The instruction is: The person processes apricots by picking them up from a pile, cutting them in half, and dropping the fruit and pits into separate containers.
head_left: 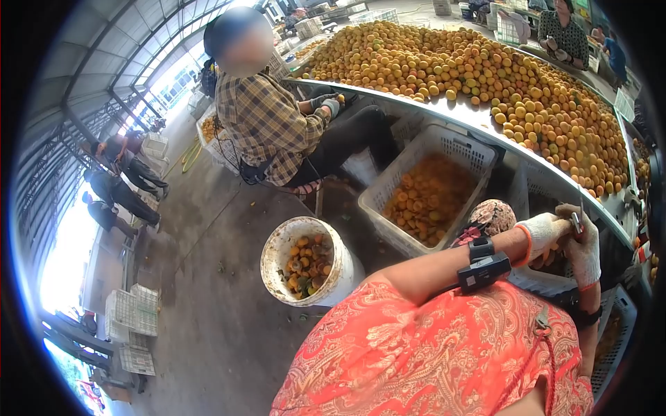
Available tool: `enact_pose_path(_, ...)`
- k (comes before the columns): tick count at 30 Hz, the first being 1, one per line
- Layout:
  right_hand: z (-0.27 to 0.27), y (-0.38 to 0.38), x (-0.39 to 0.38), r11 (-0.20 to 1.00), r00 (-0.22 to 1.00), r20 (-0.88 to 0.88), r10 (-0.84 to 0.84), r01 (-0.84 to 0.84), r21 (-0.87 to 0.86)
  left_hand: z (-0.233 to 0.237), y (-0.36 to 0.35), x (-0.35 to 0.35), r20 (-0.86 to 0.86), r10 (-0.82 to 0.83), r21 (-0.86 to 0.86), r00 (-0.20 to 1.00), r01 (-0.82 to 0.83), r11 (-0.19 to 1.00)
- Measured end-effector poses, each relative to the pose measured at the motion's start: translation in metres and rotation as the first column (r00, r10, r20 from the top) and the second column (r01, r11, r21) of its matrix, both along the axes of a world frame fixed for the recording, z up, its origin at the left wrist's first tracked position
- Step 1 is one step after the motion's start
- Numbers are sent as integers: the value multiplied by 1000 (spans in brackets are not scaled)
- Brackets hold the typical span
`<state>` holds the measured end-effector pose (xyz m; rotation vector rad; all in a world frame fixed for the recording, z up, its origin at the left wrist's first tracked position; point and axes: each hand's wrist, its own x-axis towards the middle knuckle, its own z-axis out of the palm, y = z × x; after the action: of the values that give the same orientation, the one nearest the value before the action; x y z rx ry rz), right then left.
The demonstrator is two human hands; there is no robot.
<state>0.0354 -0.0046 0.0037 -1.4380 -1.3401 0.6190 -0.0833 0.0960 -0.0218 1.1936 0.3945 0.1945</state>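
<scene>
Both of my hands wear whitish gloves and meet close together at the table's near edge. My left hand, in a glove with an orange cuff, is closed; its fingers are largely hidden, and what they hold cannot be made out. My right hand is wrapped round a small knife, whose slim metal part shows at the fingers. Just beyond them lies a large heap of whole apricots on the metal-edged table. Below my hands stands a light crate with fruit pieces, partly covered by my arm.
A grey-white crate of halved apricots stands under the table edge. Left of me is a white bucket with apricot scraps. A co-worker in a checked shirt sits beyond it. Stacked crates stand far left; another crate is at my right.
</scene>
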Motion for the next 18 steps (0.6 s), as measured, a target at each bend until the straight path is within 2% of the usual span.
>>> enact_pose_path(2, -6, -2, 6, 1000, 1000, 16, -4, 4, -26, 2, -1, -3, -31, -33, 1, 999, 33, 999)
enact_pose_path(4, -14, -2, 10, 998, 993, 119, -25, 18, 57, 7, -2, -8, -117, -48, -53, 992, 42, 998)
enact_pose_path(5, -13, -2, 10, 998, 992, 122, -22, 15, 57, 8, -3, -10, -114, -45, -54, 992, 39, 998)
enact_pose_path(7, -12, -3, 10, 989, 981, 125, -147, 143, 40, 9, -5, -14, -22, -37, -68, 999, 36, 997)
enact_pose_path(8, -13, -2, 10, 989, 982, 127, -143, 139, 40, 10, -4, -16, -21, -34, -68, 999, 33, 997)
enact_pose_path(10, -21, 3, 11, 956, 967, 83, -240, 221, 193, 13, -2, -21, 26, -8, -123, 1000, 11, 992)
enact_pose_path(11, -28, 5, 17, 957, 968, 84, -234, 215, 193, 13, 0, -24, 27, -2, -123, 1000, 5, 992)
enact_pose_path(14, -58, 2, 60, 982, 964, 185, -191, 188, 31, 12, 8, -35, -7, 98, -171, 995, -98, 980)
enact_pose_path(15, -71, 1, 69, 983, 966, 181, -186, 182, 36, 13, 9, -38, -9, 104, -166, 995, -104, 981)
enact_pose_path(17, -106, -1, 82, 909, 845, 383, -373, 416, -32, 12, 8, -41, 49, 163, -143, 985, -155, 978)
enact_pose_path(18, -135, -4, 98, 895, 817, 412, -404, 445, -6, 10, 9, -42, 48, 167, -138, 985, -159, 978)
